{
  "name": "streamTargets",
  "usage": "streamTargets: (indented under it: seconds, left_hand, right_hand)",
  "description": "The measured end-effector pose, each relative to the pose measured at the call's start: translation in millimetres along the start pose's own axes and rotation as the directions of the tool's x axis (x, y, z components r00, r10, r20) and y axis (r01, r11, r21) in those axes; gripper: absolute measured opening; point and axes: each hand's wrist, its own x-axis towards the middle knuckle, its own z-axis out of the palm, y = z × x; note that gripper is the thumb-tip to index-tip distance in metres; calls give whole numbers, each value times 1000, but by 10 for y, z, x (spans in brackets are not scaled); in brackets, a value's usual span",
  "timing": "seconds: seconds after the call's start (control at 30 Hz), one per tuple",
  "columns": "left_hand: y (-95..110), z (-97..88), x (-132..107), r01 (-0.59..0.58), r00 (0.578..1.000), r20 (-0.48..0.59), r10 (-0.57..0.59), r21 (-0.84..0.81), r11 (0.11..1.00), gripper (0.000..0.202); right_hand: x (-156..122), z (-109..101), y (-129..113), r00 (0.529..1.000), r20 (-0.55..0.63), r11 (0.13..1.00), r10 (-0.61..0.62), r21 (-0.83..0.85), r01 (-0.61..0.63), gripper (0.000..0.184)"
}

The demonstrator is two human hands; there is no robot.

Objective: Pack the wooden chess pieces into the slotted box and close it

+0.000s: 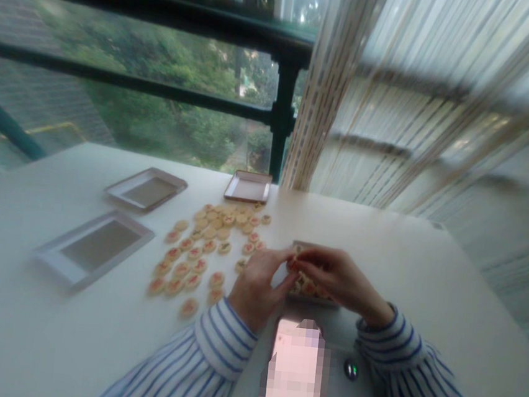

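Observation:
Round wooden Chinese chess pieces (181,270) with red or dark characters lie spread over the table, some face up and some plain side up. More pieces (308,287) sit in a small tray (315,300) to the right of them. Over that tray's left part, my left hand (259,284) and my right hand (337,278) come together, fingertips closed around a Chinese chess piece (292,263) with red on it. The fingers cover most of this piece. My right hand hides part of the tray.
Two shallow trays (152,225) (179,181) rest on the left of the white table (107,321), another tray (246,198) at its far edge. Near me lie a phone (283,331), partly pixelated, and a small device with a green light (351,369). A string curtain (321,91) hangs behind.

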Motion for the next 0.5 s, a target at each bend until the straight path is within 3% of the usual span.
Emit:
streamTargets:
  seconds: [0.13, 0.23, 0.37, 0.5]
  left_hand:
    - [22, -21, 1, 74, 997, 28, -72, -71, 995, 32]
    - [31, -33, 6, 244, 969, 77, -234, -175, 954, 33]
    - [24, -44, 32, 521, 854, 218, -473, -361, 774, 28]
    - [20, -58, 82, 670, 739, 337, -583, -465, 579, 30]
  right_hand:
    - [1, -14, -9, 1000, 9, 1000, 10, 25, -10, 20]
    - [5, -33, -22, 1000, -16, 1000, 5, -25, -5, 19]
    - [8, -37, -6, 998, -60, 998, -26, -50, 23, 17]
    - [2, -16, 8, 998, -40, 999, -40, -31, 39, 17]
